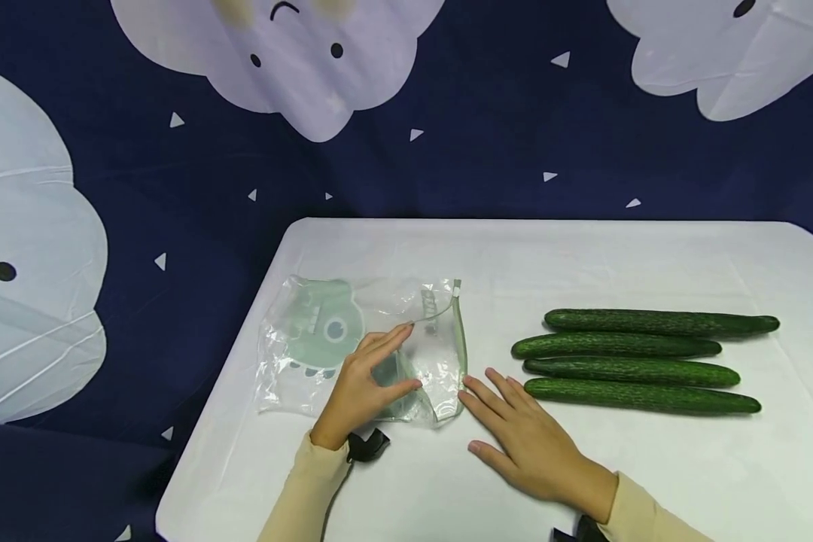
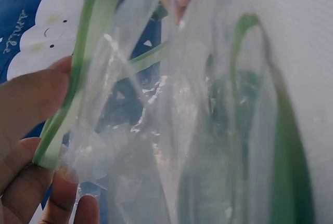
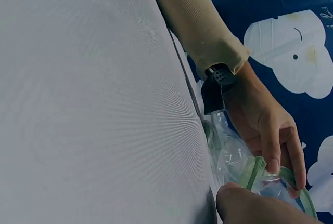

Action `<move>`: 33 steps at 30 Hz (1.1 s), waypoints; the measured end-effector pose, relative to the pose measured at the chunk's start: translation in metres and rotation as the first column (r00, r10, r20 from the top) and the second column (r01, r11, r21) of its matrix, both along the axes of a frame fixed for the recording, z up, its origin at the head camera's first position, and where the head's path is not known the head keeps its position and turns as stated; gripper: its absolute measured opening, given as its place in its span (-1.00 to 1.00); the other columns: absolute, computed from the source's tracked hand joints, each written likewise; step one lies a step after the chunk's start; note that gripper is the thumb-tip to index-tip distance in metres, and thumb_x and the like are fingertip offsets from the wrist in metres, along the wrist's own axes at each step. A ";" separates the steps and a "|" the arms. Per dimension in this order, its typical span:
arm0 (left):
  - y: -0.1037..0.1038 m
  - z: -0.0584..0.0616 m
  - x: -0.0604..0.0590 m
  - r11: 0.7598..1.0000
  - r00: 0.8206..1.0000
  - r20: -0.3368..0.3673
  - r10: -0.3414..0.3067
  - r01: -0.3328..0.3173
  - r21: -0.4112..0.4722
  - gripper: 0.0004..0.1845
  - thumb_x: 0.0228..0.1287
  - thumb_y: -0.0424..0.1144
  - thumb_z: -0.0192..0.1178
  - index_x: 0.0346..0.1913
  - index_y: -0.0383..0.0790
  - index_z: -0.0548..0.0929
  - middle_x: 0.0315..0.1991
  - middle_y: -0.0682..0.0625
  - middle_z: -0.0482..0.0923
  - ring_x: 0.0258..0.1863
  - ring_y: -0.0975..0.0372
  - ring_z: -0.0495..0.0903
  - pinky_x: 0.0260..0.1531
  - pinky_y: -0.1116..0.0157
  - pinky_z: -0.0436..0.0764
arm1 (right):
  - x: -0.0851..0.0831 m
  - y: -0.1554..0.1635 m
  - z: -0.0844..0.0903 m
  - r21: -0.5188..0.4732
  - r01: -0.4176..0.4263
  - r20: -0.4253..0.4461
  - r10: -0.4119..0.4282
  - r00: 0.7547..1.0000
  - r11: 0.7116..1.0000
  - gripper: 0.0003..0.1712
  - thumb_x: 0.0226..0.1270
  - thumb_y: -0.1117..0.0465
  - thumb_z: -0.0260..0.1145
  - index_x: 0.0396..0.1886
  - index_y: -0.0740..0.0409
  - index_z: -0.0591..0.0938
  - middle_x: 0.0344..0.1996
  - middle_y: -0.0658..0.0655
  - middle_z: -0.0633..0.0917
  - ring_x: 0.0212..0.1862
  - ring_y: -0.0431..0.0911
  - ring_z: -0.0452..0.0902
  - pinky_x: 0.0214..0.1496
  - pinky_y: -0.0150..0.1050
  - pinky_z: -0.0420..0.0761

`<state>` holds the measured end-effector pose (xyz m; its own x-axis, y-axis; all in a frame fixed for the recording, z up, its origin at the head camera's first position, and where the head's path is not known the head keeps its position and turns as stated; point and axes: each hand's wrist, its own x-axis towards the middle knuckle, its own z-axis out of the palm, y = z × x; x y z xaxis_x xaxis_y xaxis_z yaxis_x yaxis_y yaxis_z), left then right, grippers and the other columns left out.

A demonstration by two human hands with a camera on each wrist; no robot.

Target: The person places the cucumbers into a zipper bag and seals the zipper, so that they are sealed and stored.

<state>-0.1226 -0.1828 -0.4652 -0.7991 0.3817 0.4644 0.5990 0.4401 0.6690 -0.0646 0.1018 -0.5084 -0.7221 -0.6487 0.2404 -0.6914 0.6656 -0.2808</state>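
A clear zip bag (image 1: 386, 297) with a green cartoon print lies on the white table, its green-edged mouth spread apart on the right side. My left hand (image 1: 362, 388) is over the bag; thumb and index finger stand apart, their tips touching the mouth's upper edge. In the left wrist view, those fingers meet the green zip strip (image 2: 78, 73). My right hand (image 1: 531, 444) lies palm down with straight, spread fingers, the fingertips at the near right edge of the bag. In the right wrist view, a right-hand digit (image 3: 260, 208) touches the strip. Several green cucumbers (image 1: 640, 369) lie right of the hands.
The white table (image 1: 583, 260) has a rounded far edge with a dark blue cloth (image 1: 481, 165) printed with white clouds beyond it. Black wrist mounts (image 1: 369, 446) sit at both cuffs. The cucumbers lie side by side, close to the right fingertips.
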 end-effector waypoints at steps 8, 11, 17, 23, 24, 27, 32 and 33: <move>0.003 -0.007 0.000 1.000 1.000 0.019 0.005 -0.004 -0.008 -0.11 -0.12 -0.07 0.50 0.35 -0.10 0.35 0.30 0.09 0.33 0.14 0.22 0.36 0.08 0.22 0.43 | 0.001 0.002 -0.003 -0.013 -0.004 0.006 0.004 1.000 1.000 -0.22 0.35 -0.25 0.01 0.47 -0.07 0.12 0.45 -0.03 0.05 0.44 0.06 -0.14 0.38 0.03 -0.07; 0.005 -0.009 -0.001 1.000 1.000 0.010 0.000 0.001 -0.017 -0.11 -0.10 -0.03 0.49 0.35 -0.12 0.35 0.30 0.10 0.33 0.12 0.23 0.37 0.06 0.22 0.44 | 0.002 0.004 -0.001 -0.030 -0.007 0.017 0.007 1.000 1.000 -0.21 0.35 -0.24 0.03 0.47 -0.06 0.12 0.46 -0.01 0.03 0.44 0.06 -0.13 0.38 0.02 -0.05; 0.010 -0.004 -0.003 1.000 1.000 -0.005 -0.021 0.021 -0.008 -0.12 -0.11 -0.05 0.49 0.34 -0.13 0.36 0.28 0.06 0.36 0.09 0.19 0.41 0.06 0.24 0.43 | 0.005 0.016 0.019 -0.157 -0.023 0.021 0.027 0.999 0.987 -0.23 0.31 -0.15 0.16 0.45 -0.06 0.18 0.43 -0.01 0.12 0.41 0.03 0.01 0.38 -0.28 -0.02; 0.016 0.021 0.004 0.998 0.998 -0.012 -0.061 0.061 0.024 -0.16 -0.16 -0.28 0.52 0.29 -0.31 0.40 0.23 -0.12 0.41 0.05 0.07 0.45 0.05 0.21 0.45 | -0.002 0.063 0.060 -0.483 -0.144 -0.212 0.044 0.976 0.864 -0.46 0.23 0.05 0.32 0.11 0.30 0.57 0.13 0.23 0.54 0.15 0.11 0.44 0.27 -0.32 0.27; 0.016 0.024 0.005 0.997 0.998 -0.007 -0.065 0.065 0.028 -0.16 -0.17 -0.30 0.52 0.28 -0.32 0.41 0.21 -0.15 0.42 0.05 0.07 0.45 0.05 0.20 0.45 | -0.004 0.077 0.065 -0.513 -0.140 -0.250 0.009 0.968 0.847 -0.51 0.21 0.06 0.34 0.02 0.32 0.62 0.04 0.25 0.59 0.09 0.08 0.50 0.23 -0.33 0.32; 0.015 0.031 0.008 0.998 0.998 0.016 -0.061 0.061 0.028 -0.16 -0.18 -0.33 0.52 0.28 -0.33 0.41 0.20 -0.16 0.43 0.06 0.09 0.45 0.07 0.23 0.43 | -0.006 0.132 0.074 -0.544 -0.005 -0.258 -0.161 0.953 0.839 -0.64 0.09 0.14 0.44 -0.15 0.26 0.71 -0.13 0.20 0.69 0.00 -0.13 0.56 0.14 -0.46 0.38; 0.011 0.032 0.010 0.999 0.997 0.067 -0.047 0.045 0.025 -0.14 -0.17 -0.30 0.52 0.30 -0.31 0.39 0.21 -0.13 0.42 0.09 0.10 0.44 0.09 0.22 0.42 | 0.003 0.226 0.055 -0.500 0.423 -0.001 -0.489 0.872 0.756 -0.64 -0.01 0.45 0.44 -0.13 0.23 0.70 -0.12 -0.13 0.65 0.01 -0.50 0.40 0.10 -0.63 0.25; 0.011 0.031 0.010 0.999 0.996 0.080 -0.044 0.042 0.025 -0.14 -0.17 -0.29 0.52 0.30 -0.30 0.39 0.21 -0.10 0.42 0.08 0.09 0.44 0.08 0.21 0.42 | 0.005 0.240 0.046 -0.500 0.476 0.051 -0.524 0.850 0.724 -0.62 -0.01 0.52 0.41 -0.12 0.27 0.69 -0.12 -0.20 0.62 0.00 -0.52 0.38 0.08 -0.64 0.25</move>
